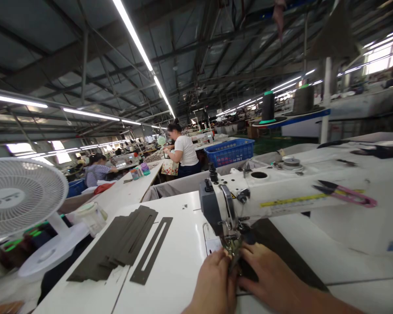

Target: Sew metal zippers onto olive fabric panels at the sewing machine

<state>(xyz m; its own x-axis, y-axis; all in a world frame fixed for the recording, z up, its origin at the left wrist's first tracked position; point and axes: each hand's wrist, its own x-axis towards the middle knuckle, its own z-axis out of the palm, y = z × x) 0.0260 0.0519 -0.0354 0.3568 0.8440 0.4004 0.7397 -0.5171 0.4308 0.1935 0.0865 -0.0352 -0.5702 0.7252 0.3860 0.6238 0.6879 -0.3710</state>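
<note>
Two hands, left (214, 281) and right (271, 279), press flat on dark fabric (281, 253) beneath the sewing machine (281, 192) needle, fingertips close together; cut strips (118, 244) lie left of the machine, a fan (19, 196) beyond.

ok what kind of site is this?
Most likely a garment or sewing factory floor. An industrial sewing machine sits over dark fabric, cut dark strips are stacked alongside, and other workers sit at long tables.
</note>
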